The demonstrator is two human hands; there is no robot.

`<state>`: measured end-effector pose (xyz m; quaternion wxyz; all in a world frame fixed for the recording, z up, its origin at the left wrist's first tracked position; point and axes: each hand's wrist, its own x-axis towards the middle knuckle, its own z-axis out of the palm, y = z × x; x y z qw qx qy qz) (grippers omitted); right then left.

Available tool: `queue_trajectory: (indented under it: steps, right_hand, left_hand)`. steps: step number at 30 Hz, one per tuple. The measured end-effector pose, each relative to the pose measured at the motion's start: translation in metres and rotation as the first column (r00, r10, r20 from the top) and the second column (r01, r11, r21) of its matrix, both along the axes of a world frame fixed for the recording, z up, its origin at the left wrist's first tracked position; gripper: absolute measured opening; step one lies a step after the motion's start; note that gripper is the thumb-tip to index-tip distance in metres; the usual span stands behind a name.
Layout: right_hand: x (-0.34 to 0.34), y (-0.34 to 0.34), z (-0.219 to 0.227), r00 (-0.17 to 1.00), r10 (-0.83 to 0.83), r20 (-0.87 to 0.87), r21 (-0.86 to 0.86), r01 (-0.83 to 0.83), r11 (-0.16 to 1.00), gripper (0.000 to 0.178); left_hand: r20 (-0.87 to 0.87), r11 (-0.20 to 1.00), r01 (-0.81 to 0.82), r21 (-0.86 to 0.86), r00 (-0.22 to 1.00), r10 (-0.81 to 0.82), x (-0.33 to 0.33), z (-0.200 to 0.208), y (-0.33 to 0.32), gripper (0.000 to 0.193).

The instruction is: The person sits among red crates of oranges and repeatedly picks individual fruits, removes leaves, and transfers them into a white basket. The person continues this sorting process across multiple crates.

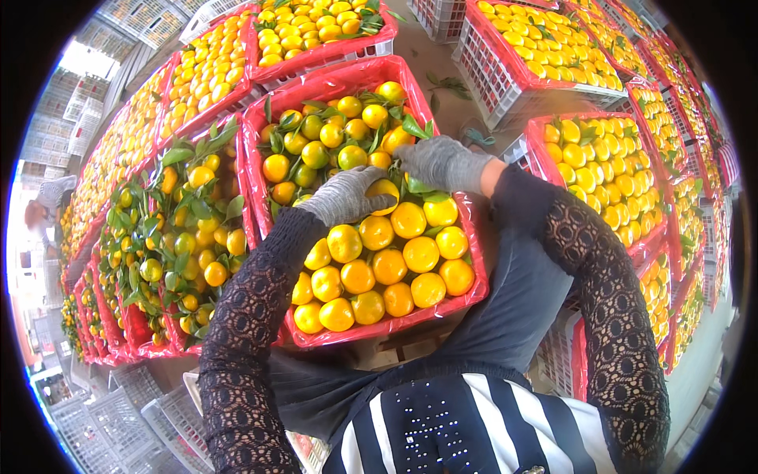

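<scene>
My left hand (346,196), in a grey knit glove, curls around an orange mandarin (384,195) over the middle of a crate. My right hand (448,164), gloved the same way, has its fingers bent together at the crate's right side, beside loose mandarins and green leaves (417,186); what they grip, if anything, is hidden. The crate has a red plastic liner (483,278). In its near half, mandarins (389,266) sit in neat rows. The far half holds looser, greener mandarins (314,154) with leaves among them.
To the left stands a crate of leafy, unsorted mandarins (183,245). Filled crates of arranged fruit (604,170) line the right side, and more (316,31) stand beyond mine. Stacked grey plastic crates (106,426) are at the lower left. Loose leaves (450,84) lie on the floor.
</scene>
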<state>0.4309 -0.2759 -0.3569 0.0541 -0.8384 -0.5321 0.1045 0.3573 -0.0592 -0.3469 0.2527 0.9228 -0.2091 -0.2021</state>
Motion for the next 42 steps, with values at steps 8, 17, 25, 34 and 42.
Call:
queue_trajectory:
  steps: [8,17,25,34,42]
  right_hand:
    - [0.003,0.000,-0.019,0.991,-0.116,-0.059,0.018,0.118,0.993,0.023]
    - [0.004,-0.005,-0.035,0.951,0.183,-0.251,0.408,-0.068,0.910,0.041]
    - [-0.009,-0.012,-0.044,0.993,0.048,-0.109,0.274,-0.016,0.962,0.043]
    - [0.005,-0.025,-0.062,0.996,0.089,0.023,0.205,-0.092,0.974,0.040]
    - [-0.012,-0.021,-0.046,0.993,0.105,0.048,0.227,-0.113,0.967,0.043]
  left_hand:
    - [-0.042,0.907,-0.330,-0.263,0.943,0.330,-0.001,-0.009,-0.025,0.053]
    - [0.067,0.871,-0.104,-0.480,0.986,0.155,0.007,-0.052,-0.029,0.057]
    - [0.174,0.832,-0.502,-0.238,0.820,0.545,-0.072,0.013,-0.012,0.055]
    - [0.109,-0.487,-0.829,-0.275,-0.530,0.841,-0.530,-0.022,0.244,0.022]
    - [0.054,-0.233,-0.733,0.639,-0.259,0.964,-0.635,-0.261,0.275,0.080]
